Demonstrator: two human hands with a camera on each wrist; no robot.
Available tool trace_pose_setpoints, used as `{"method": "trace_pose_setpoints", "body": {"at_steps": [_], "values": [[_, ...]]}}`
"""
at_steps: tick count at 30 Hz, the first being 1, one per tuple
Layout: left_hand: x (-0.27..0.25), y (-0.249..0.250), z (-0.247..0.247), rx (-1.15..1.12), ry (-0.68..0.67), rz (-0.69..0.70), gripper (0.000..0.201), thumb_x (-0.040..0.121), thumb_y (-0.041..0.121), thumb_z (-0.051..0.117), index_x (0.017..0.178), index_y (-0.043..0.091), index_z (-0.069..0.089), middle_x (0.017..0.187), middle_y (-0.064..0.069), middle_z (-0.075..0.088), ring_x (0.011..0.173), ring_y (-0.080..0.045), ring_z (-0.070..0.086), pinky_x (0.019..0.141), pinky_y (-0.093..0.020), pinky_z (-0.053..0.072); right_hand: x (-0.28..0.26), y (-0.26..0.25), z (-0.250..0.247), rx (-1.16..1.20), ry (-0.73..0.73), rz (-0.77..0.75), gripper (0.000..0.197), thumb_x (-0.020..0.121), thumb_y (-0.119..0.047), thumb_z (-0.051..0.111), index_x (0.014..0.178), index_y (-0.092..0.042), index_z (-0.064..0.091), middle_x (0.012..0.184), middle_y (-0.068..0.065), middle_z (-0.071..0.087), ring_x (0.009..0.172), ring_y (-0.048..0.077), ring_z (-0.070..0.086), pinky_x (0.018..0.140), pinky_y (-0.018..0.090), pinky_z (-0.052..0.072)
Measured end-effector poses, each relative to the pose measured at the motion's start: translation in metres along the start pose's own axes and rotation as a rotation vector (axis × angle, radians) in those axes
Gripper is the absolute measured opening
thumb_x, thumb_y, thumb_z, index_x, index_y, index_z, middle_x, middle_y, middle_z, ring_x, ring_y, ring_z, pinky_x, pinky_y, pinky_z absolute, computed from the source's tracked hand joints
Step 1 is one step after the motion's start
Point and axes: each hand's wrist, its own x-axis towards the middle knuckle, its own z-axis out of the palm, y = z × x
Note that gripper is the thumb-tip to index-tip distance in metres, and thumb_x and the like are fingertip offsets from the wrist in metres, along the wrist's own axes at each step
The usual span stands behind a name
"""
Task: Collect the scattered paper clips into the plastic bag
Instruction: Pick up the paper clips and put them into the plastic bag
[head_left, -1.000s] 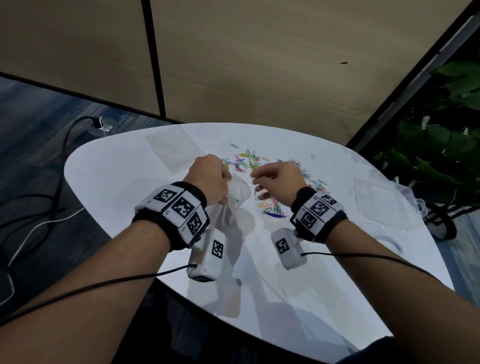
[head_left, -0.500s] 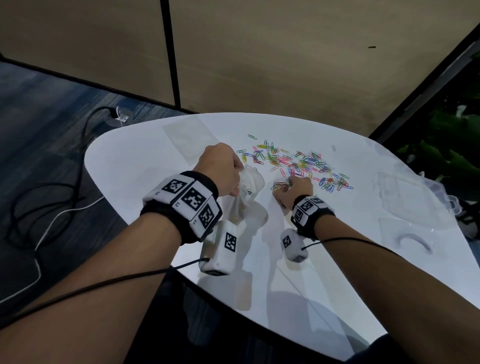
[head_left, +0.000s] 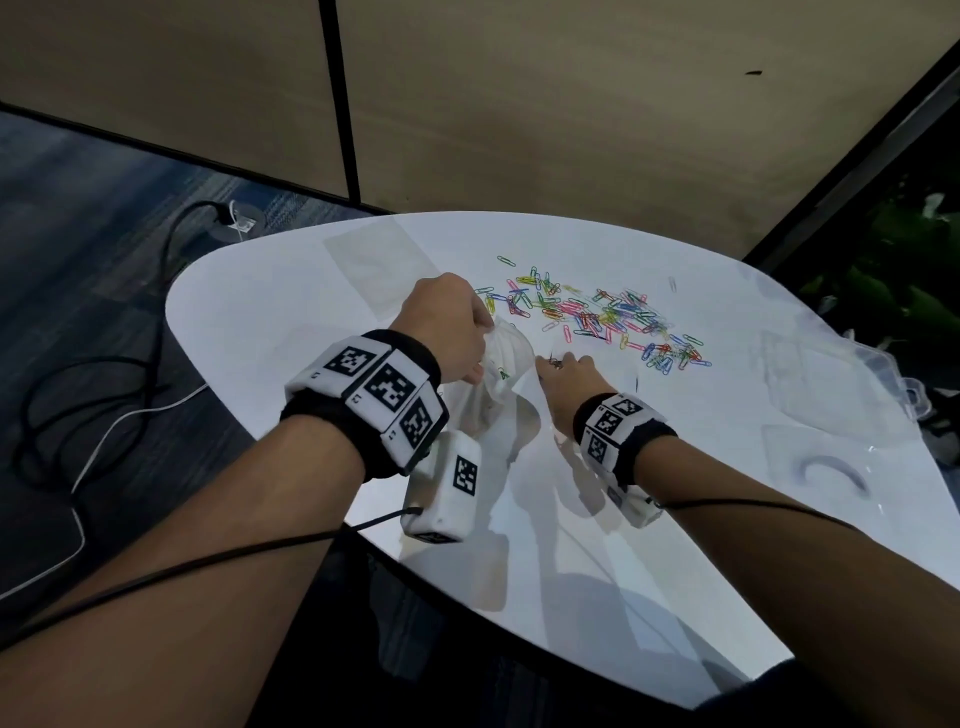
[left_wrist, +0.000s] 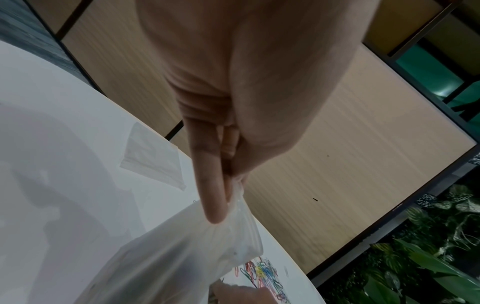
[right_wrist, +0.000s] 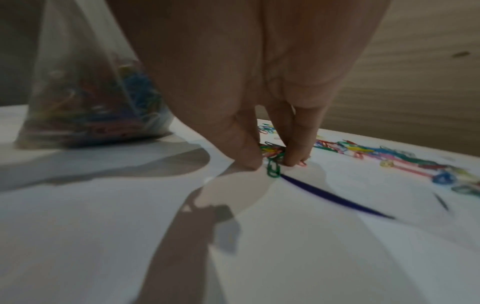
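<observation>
My left hand (head_left: 447, 332) grips the gathered top of a clear plastic bag (head_left: 498, 400) and holds it upright on the white table (head_left: 623, 545). In the left wrist view the fingers (left_wrist: 213, 197) pinch the bag's rim (left_wrist: 241, 207). The bag (right_wrist: 85, 92) holds several coloured paper clips. Just right of it, my right hand (head_left: 566, 374) pinches a small bunch of clips (right_wrist: 272, 154) between thumb and fingertips (right_wrist: 296, 158), low on the tabletop. Many coloured paper clips (head_left: 608, 317) lie scattered beyond both hands.
A flat clear bag (head_left: 374, 265) lies at the table's back left. Clear plastic bags and a box (head_left: 810, 384) sit at the right edge, with plants (head_left: 909, 291) beyond them. Cables (head_left: 104, 415) run across the floor on the left. A tan wall panel stands behind the table.
My right hand dropped from beside the bag's mouth to the near edge of the clip pile and closed on a bunch of clips. The left hand kept hold of the bag.
</observation>
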Motion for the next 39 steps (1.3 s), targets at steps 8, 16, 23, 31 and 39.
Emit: {"method": "trace_pose_setpoints", "body": {"at_steps": [8, 16, 23, 31, 39], "values": [[-0.002, 0.002, -0.001, -0.027, -0.013, -0.010, 0.022, 0.098, -0.003, 0.053, 0.109, 0.003, 0.071, 0.084, -0.019, 0.070, 0.062, -0.029, 0.074, 0.071, -0.038, 0.065, -0.008, 0.019, -0.004, 0.063, 0.115, -0.042, 0.020, 0.095, -0.005, 0.049, 0.109, -0.005, 0.064, 0.103, 0.015, 0.064, 0.093, 0.031, 0.064, 0.074, 0.030, 0.046], [0.002, 0.007, 0.005, -0.023, -0.019, -0.012, 0.023, 0.097, -0.005, 0.051, 0.106, 0.003, 0.071, 0.089, -0.022, 0.071, 0.066, -0.031, 0.076, 0.074, -0.040, 0.065, 0.003, 0.072, -0.013, 0.879, 0.185, 0.383, 0.017, 0.082, -0.017, 0.076, 0.099, -0.012, 0.078, 0.090, 0.003, 0.075, 0.090, 0.018, 0.069, 0.095, 0.029, 0.053], [0.008, 0.018, 0.018, -0.020, -0.005, -0.019, 0.023, 0.096, -0.003, 0.052, 0.106, 0.004, 0.072, 0.082, -0.020, 0.074, 0.067, -0.031, 0.077, 0.075, -0.042, 0.065, -0.034, 0.075, -0.063, 2.220, 0.061, 0.185, 0.022, 0.089, 0.003, 0.064, 0.111, 0.007, 0.063, 0.095, 0.012, 0.071, 0.084, 0.013, 0.073, 0.070, 0.015, 0.057], [0.013, 0.030, 0.035, -0.035, -0.001, 0.008, 0.022, 0.095, -0.003, 0.056, 0.104, 0.007, 0.073, 0.084, -0.017, 0.074, 0.064, -0.028, 0.077, 0.075, -0.042, 0.065, -0.077, 0.028, -0.085, 1.540, 0.109, -0.159, 0.018, 0.082, 0.005, 0.071, 0.100, -0.001, 0.072, 0.093, 0.015, 0.074, 0.078, 0.023, 0.073, 0.081, 0.030, 0.060], [0.021, 0.033, 0.037, -0.095, -0.011, 0.016, 0.020, 0.098, -0.002, 0.055, 0.109, 0.001, 0.071, 0.082, -0.021, 0.072, 0.068, -0.033, 0.076, 0.075, -0.044, 0.065, -0.014, 0.153, -0.035, 0.844, 0.297, 0.401, 0.037, 0.093, -0.031, 0.060, 0.129, -0.021, 0.061, 0.132, 0.008, 0.062, 0.121, 0.028, 0.058, 0.106, 0.036, 0.043]]}}
